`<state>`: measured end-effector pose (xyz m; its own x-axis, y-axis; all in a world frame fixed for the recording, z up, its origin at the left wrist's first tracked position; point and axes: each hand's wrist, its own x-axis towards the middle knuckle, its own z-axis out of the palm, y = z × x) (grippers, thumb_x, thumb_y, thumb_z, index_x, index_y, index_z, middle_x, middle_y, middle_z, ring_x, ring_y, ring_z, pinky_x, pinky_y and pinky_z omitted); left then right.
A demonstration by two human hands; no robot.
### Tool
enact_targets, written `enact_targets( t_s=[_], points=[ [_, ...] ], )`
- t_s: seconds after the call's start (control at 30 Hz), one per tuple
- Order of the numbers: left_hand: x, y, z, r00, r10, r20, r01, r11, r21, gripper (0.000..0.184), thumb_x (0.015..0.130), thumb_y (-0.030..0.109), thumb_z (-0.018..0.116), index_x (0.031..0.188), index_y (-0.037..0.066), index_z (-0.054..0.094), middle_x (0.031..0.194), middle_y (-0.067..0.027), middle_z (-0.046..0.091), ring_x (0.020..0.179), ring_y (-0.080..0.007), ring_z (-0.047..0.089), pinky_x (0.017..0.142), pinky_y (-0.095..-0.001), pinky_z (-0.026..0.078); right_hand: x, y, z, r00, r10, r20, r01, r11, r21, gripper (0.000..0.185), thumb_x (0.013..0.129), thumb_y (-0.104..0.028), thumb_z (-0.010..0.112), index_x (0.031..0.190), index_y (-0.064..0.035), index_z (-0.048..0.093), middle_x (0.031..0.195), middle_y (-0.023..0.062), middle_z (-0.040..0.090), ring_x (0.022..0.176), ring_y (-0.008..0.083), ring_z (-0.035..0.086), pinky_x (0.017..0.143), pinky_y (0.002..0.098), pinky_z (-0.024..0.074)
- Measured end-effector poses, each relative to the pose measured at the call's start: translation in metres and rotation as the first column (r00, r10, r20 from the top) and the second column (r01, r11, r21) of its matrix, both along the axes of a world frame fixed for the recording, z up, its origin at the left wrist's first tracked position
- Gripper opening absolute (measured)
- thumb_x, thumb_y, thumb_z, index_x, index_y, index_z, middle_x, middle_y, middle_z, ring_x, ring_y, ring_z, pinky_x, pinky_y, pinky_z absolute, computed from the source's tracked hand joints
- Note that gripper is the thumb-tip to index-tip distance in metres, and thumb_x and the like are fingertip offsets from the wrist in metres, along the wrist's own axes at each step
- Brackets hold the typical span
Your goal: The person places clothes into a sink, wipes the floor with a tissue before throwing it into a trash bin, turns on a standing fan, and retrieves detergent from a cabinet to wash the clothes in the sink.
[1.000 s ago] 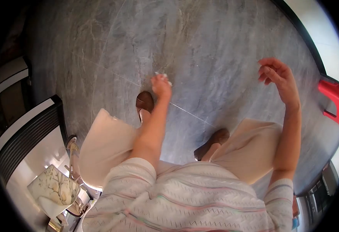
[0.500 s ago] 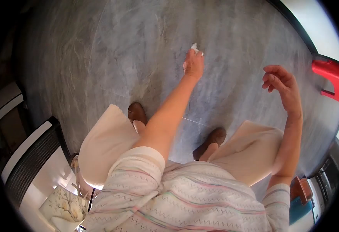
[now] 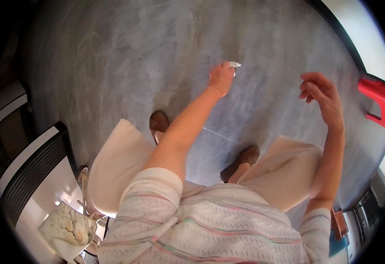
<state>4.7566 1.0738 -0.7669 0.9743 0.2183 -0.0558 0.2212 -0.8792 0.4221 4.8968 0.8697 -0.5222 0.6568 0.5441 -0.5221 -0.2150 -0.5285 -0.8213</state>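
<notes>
My left hand (image 3: 222, 80) reaches down over the grey floor in front of my feet. Its fingers are closed on a small crumpled white tissue (image 3: 234, 65), part of which sticks out past the fingertips. The rest of the tissue is hidden by the hand. Out to the right, my right hand (image 3: 322, 97) hangs in the air with loosely curved fingers and nothing in it. It touches nothing.
Grey floor (image 3: 126, 66) spreads ahead of my brown shoes (image 3: 241, 163). A red plastic object with a handle-like opening (image 3: 374, 90) stands at the right. Black-and-white slatted furniture (image 3: 36, 167) and a flower-patterned item (image 3: 69, 229) are at lower left.
My left hand has shifted a little closer to my body, and the tissue now points right instead of forward. My right hand has hardly moved. The view has shifted slightly.
</notes>
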Motion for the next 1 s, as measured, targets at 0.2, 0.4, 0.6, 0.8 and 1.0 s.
enact_targets(
  t_s=[0.2,0.4,0.6,0.8,1.0],
  points=[
    [-0.022,0.000,-0.013,0.966,0.204,-0.160,-0.242,0.930,-0.277,0.013,0.076,0.013,0.056,0.084,0.006,0.063,0.091,-0.0149,0.060,0.082,-0.0339,0.060,0.069,-0.0402,0.047,0.000,0.006,-0.002,0.998,0.038,0.050,-0.038,0.999,0.001,0.021,0.085,-0.018,0.057,0.101,-0.0039,0.060,0.079,0.0013,0.062,0.069,0.0106,0.058,0.060,0.0227,0.0426],
    [0.006,0.157,-0.013,0.598,0.741,-0.306,-0.697,0.292,-0.655,0.027,0.075,0.015,0.060,0.100,0.005,0.062,0.093,-0.0088,0.064,0.080,-0.0188,0.061,0.071,-0.0312,0.047,-0.002,0.006,-0.001,1.000,0.018,0.002,-0.018,1.000,-0.003,0.021,0.085,-0.018,0.057,0.101,-0.0039,0.060,0.079,0.0013,0.061,0.069,0.0104,0.058,0.060,0.0224,0.0423],
    [-0.032,0.267,-0.043,0.567,0.805,-0.173,-0.792,0.591,0.153,0.027,0.078,0.027,0.059,0.103,0.019,0.065,0.100,-0.0068,0.062,0.087,-0.0219,0.061,0.075,-0.0325,0.047,-0.004,-0.003,0.000,1.000,-0.027,0.006,0.027,1.000,0.004,0.021,0.085,-0.017,0.058,0.101,-0.0037,0.060,0.078,0.0009,0.061,0.068,0.0101,0.058,0.059,0.0219,0.0419],
    [0.020,0.157,-0.041,0.849,0.525,0.051,-0.528,0.846,0.070,0.020,0.080,0.026,0.054,0.091,0.011,0.062,0.094,-0.0102,0.060,0.086,-0.0237,0.059,0.074,-0.0335,0.046,-0.005,-0.003,0.004,0.999,-0.032,0.000,0.032,0.999,0.021,0.021,0.084,-0.017,0.059,0.101,-0.0038,0.060,0.078,0.0009,0.062,0.068,0.0099,0.058,0.059,0.0216,0.0418],
    [0.029,0.005,-0.028,0.996,0.079,0.028,-0.069,0.962,-0.263,0.008,0.078,0.012,0.054,0.082,0.007,0.059,0.089,-0.0100,0.054,0.088,-0.0286,0.053,0.072,-0.0384,0.046,-0.008,-0.004,0.008,0.999,-0.044,0.002,0.044,0.999,0.014,0.021,0.084,-0.018,0.059,0.100,-0.0046,0.061,0.078,0.0011,0.062,0.069,0.0103,0.058,0.060,0.0219,0.0420]
  ],
)
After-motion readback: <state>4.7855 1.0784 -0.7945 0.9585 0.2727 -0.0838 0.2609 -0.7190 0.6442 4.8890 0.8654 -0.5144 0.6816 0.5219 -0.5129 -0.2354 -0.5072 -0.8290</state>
